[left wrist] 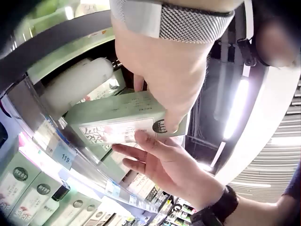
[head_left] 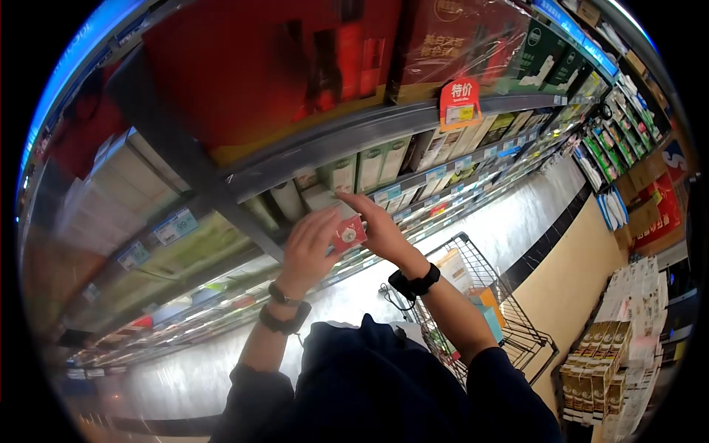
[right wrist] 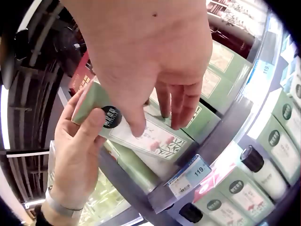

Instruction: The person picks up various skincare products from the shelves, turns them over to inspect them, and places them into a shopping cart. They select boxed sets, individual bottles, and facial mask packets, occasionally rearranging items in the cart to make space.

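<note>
Green box [left wrist: 110,134] is sitting btwn both hands at the shelf [right wrist: 231,121] front; long axis running roughly away from head cam into shelf, pink end facing back. L hand [head_left: 306,240] is nearer that end, gripping it w/ thumb on label face. R hand [head_left: 382,230] is touching same face w/ thumb, fingers extended, not wrapping. Not seeing if far end's resting on anything. Shelf's holding more green boxes [right wrist: 225,68] + white bottle [left wrist: 82,84]. Wire cart [head_left: 526,317], R side, is carrying pale box [head_left: 454,269] + orange item [head_left: 489,303].
</note>
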Action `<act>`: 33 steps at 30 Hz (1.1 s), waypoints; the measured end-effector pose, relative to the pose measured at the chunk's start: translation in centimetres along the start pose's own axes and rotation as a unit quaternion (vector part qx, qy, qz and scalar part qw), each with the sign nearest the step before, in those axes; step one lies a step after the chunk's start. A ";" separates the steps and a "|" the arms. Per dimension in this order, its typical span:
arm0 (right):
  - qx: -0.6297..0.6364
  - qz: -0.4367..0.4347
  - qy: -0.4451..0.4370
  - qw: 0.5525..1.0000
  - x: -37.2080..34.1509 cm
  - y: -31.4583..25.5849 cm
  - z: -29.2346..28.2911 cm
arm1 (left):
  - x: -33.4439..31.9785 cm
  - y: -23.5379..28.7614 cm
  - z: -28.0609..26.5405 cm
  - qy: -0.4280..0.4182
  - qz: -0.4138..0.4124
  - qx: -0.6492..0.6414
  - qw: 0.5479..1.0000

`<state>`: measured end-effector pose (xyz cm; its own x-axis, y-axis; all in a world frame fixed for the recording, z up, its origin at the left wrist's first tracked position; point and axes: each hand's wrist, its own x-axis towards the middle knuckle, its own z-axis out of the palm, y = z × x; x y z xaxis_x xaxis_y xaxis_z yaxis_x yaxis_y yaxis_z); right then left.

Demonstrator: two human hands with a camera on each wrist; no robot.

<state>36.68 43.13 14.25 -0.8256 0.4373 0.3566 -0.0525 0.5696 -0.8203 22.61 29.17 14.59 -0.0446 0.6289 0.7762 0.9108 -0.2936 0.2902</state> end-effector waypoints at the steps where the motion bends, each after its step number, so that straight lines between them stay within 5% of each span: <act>1: 0.033 0.018 -0.009 0.999 0.0 0.3 0.1 | 0.2 0.2 -0.4 0.001 0.019 0.010 1.000; 8: -0.035 -0.143 -0.053 0.988 -3.0 -1.2 -2.0 | 1.3 3.8 -3.8 -0.038 -0.014 -0.121 0.992; 10: 0.057 0.000 -0.103 0.993 -5.1 -1.0 -2.2 | -0.9 2.9 -1.3 0.000 -0.077 -0.205 0.976; 11: 0.098 -0.017 -0.077 0.992 -5.7 -1.3 -2.6 | -2.2 2.5 0.5 0.011 -0.176 -0.269 0.947; 12: 0.168 0.087 -0.040 0.981 -8.5 1.0 -2.4 | 0.3 4.0 3.3 0.002 -0.293 -0.426 0.856; 15: 0.267 0.239 0.055 0.932 -12.4 4.2 -3.1 | -2.0 2.4 10.2 -0.130 -0.379 -0.448 0.799; 16: 0.352 0.258 0.116 0.892 -14.1 5.9 -3.0 | -3.9 1.8 12.6 -0.216 -0.454 -0.457 0.734; 20: 0.337 0.334 0.313 0.823 -21.2 10.3 -4.6 | -13.4 3.1 22.1 -0.339 -0.477 -0.580 0.567; 22: 0.339 0.374 0.341 0.793 -24.6 10.3 -6.2 | -10.6 7.3 22.3 -0.426 -0.443 -0.562 0.554; 24: 0.359 0.389 0.337 0.778 -27.8 11.2 -7.2 | -11.8 9.3 24.8 -0.445 -0.440 -0.524 0.578; 28: 0.415 0.409 0.390 0.713 -32.9 13.2 -7.9 | -11.2 13.7 28.1 -0.482 -0.464 -0.495 0.554; 30: 0.357 0.452 0.405 0.710 -34.7 13.7 -8.4 | -11.9 15.2 29.9 -0.520 -0.436 -0.453 0.578; 32: 0.376 0.407 0.434 0.710 -36.4 14.2 -8.9 | -13.1 16.4 31.3 -0.541 -0.279 -0.369 0.702; 33: 0.371 0.441 0.431 0.694 -37.5 14.7 -9.2 | -13.3 17.2 31.8 -0.567 -0.286 -0.344 0.692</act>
<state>71.97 41.48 -7.04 -0.0943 0.8240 -0.5587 -0.2788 -0.5606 -0.7797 51.93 38.70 -8.53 0.3893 0.8293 -0.4009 0.4492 0.2090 0.8686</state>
